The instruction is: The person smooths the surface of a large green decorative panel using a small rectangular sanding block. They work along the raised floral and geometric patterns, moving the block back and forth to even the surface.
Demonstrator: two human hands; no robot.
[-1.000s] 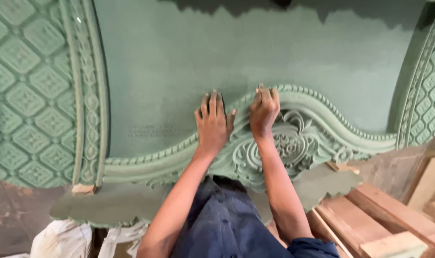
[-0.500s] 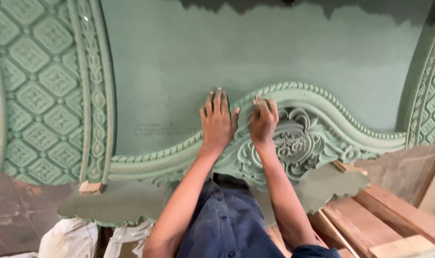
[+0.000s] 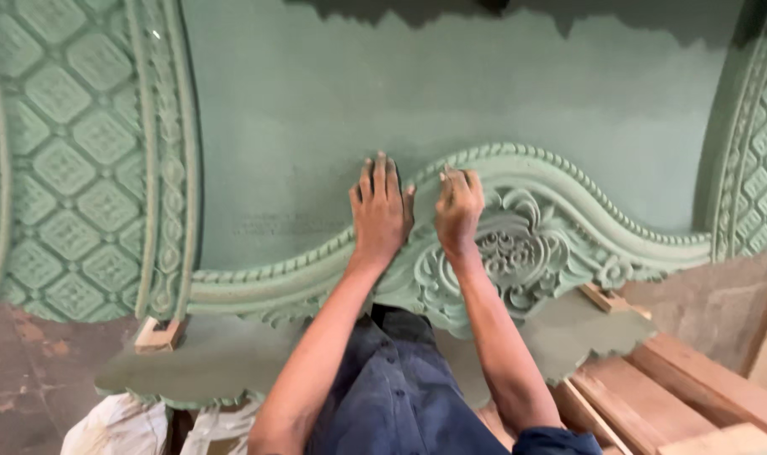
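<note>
Head view: the carved green panel (image 3: 484, 101) lies flat ahead; the left hand (image 3: 381, 211) is pressed flat on it, fingers together, while the right hand (image 3: 459, 206) is curled, pinching something small against the beaded moulding (image 3: 569, 181). The panel is judged heavy and rigid with chip-prone relief, best gripped at the plain edges.

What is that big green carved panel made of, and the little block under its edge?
The carved panel looks like wood under a matt green coat, though the coat hides any grain. The small block looks like bare, pale, unfinished wood.
</note>
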